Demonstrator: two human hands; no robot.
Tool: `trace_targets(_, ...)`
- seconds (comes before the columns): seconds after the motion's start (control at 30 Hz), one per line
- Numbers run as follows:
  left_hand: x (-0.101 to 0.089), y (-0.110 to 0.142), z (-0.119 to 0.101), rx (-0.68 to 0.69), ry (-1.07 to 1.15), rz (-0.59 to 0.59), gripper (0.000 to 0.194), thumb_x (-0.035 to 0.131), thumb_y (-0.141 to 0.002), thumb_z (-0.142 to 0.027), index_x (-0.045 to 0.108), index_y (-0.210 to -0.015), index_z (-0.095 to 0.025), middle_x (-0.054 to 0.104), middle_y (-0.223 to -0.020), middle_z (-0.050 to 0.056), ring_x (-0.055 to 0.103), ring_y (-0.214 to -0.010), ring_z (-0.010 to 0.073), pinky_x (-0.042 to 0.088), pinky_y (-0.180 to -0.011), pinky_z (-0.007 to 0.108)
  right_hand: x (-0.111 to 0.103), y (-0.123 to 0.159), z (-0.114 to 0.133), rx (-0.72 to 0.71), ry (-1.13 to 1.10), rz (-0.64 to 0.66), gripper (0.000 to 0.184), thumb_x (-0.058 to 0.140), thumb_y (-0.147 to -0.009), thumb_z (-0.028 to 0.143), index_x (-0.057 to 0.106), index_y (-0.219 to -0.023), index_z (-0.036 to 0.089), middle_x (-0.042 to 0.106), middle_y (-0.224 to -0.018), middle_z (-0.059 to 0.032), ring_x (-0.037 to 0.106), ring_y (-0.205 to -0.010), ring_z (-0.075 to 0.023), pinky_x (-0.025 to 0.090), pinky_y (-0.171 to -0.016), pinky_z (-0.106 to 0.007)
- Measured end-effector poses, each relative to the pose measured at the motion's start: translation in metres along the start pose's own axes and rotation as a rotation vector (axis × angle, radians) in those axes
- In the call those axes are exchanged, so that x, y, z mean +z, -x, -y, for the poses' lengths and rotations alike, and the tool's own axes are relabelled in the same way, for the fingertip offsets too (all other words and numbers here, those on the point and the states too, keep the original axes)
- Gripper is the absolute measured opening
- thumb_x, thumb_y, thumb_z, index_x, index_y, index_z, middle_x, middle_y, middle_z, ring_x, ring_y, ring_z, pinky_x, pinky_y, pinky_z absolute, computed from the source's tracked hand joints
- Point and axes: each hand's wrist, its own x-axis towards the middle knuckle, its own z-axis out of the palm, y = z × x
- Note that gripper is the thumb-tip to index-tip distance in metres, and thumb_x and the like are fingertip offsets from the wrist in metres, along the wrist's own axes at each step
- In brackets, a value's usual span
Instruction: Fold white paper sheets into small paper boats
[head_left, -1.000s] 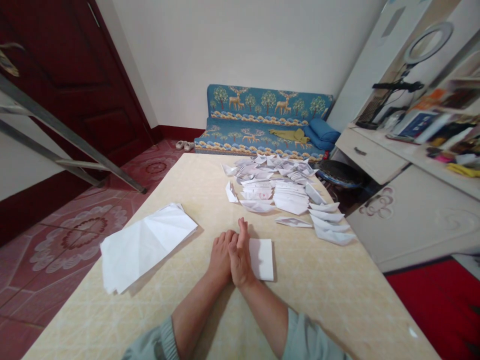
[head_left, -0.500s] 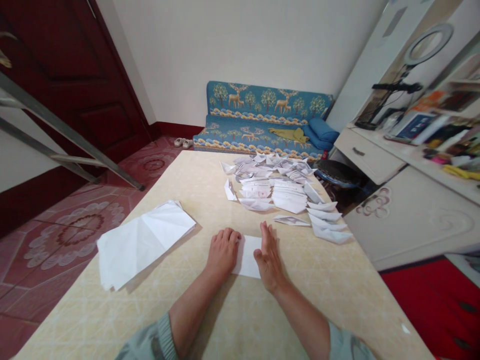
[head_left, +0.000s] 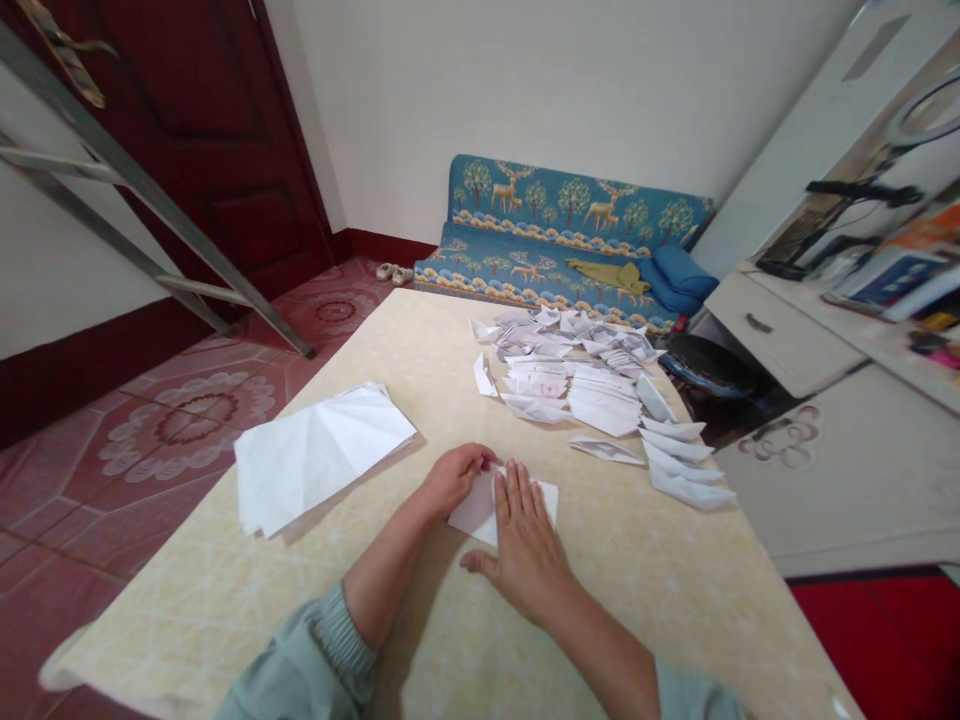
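A folded sheet of white paper (head_left: pixel 474 512) lies on the table in front of me. My left hand (head_left: pixel 456 482) has its fingers curled together on the paper's far left edge, holding it. Across the middle and right of the sheet, my right hand (head_left: pixel 529 550) presses flat, fingers stretched out and thumb spread to the left; it covers much of the paper. To the left rests a stack of creased white sheets (head_left: pixel 322 455). Several folded paper boats (head_left: pixel 686 465) stand in a row at the right, and a single paper boat (head_left: pixel 606 450) lies nearer my right hand.
A large group of folded papers (head_left: pixel 566 345) covers the table's far right part. The pale patterned table (head_left: pixel 360 620) ends before a blue sofa (head_left: pixel 525 250). A metal ladder (head_left: pixel 202 250) leans at left; a white cabinet (head_left: pixel 817 450) borders the right.
My right hand has turned from standing on edge to lying flat across the paper. The paper has turned slightly, and my left hand has shifted to its far edge. The view has swung left.
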Motion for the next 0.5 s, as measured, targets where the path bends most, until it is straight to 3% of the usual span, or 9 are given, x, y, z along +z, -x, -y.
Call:
trace_targets(0.13, -0.001, 0.003, 0.002, -0.002, 0.067, -0.032, 0.029, 0.038, -0.085, -0.025, 0.063, -0.098, -0.016, 0.065, -0.097, 0.007, 0.058, -0.089, 0.017, 0.044, -0.086, 0.029, 0.006, 0.011, 0.024, -0.017, -0.069, 0.028, 0.11, 0.063, -0.063, 0.064, 0.017, -0.142, 0.004, 0.001, -0.149, -0.0177, -0.004, -0.137, -0.0317, 0.007, -0.11, -0.052)
trace_targets(0.27, -0.002, 0.004, 0.005, 0.015, 0.1, -0.025, 0.029, 0.043, -0.082, -0.025, 0.061, -0.103, -0.016, 0.062, -0.108, 0.009, 0.056, -0.097, 0.0179, 0.044, -0.089, 0.029, 0.009, 0.02, 0.044, -0.141, -0.129, 0.067, 0.112, 0.063, -0.063, 0.065, 0.01, -0.144, 0.008, 0.0, -0.15, -0.0144, -0.001, -0.137, -0.0308, 0.007, -0.111, -0.05)
trace_targets(0.5, 0.0, 0.0, -0.003, -0.039, 0.012, -0.036, 0.024, 0.043, -0.082, -0.024, 0.064, -0.093, -0.017, 0.065, -0.093, 0.006, 0.058, -0.085, 0.0174, 0.045, -0.083, 0.03, 0.008, 0.028, 0.045, -0.233, -0.205, 0.112, 0.093, 0.055, -0.075, 0.058, 0.012, -0.144, 0.013, 0.012, -0.15, -0.0103, 0.009, -0.137, -0.0299, 0.013, -0.111, -0.05)
